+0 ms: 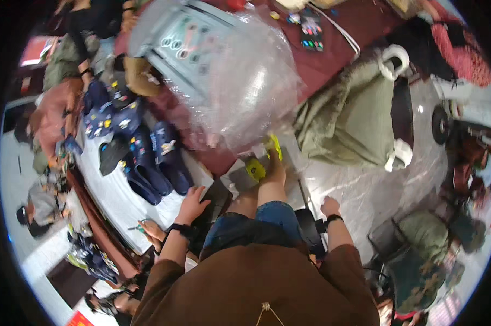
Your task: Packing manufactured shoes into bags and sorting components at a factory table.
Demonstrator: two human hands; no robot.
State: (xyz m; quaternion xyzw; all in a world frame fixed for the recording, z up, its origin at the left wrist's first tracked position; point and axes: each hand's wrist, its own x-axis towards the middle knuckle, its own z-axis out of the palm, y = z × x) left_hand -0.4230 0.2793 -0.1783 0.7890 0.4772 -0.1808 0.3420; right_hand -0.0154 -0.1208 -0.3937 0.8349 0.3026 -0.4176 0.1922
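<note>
Extending its fingers with nothing visible in them, one left hand (pixel 192 205) sits at the near edge of the white-covered desk (pixel 107 187); contact with the footwear beside it cannot be confirmed. One right hand (pixel 330 206) is loosely clenched above the tiled floor (pixel 359 187), to the right of the knees; whether it grasps anything cannot be told. Two dark wristbands are fitted, one (pixel 181 229) on the left wrist and one (pixel 334 218) on the right.

Nearest the left hand, navy clogs (pixel 171 157) with small charms lie on the white-covered desk. At least four are visible; overlap and blur prevent an exact count. One hand of another person (pixel 153 230) is below them at the desk edge, beside one thin teal item (pixel 134 228).

Two yellow-green shoes (pixel 255 169) are on the seated person's feet. Beyond the feet, one clear plastic sheet or bag (pixel 251 87) partly covers one grey case (pixel 154 32) near the red-covered desk (pixel 316 73). To the right, one olive bag (pixel 346 125) with two white rope handles (pixel 399 154) rests on the floor.
</note>
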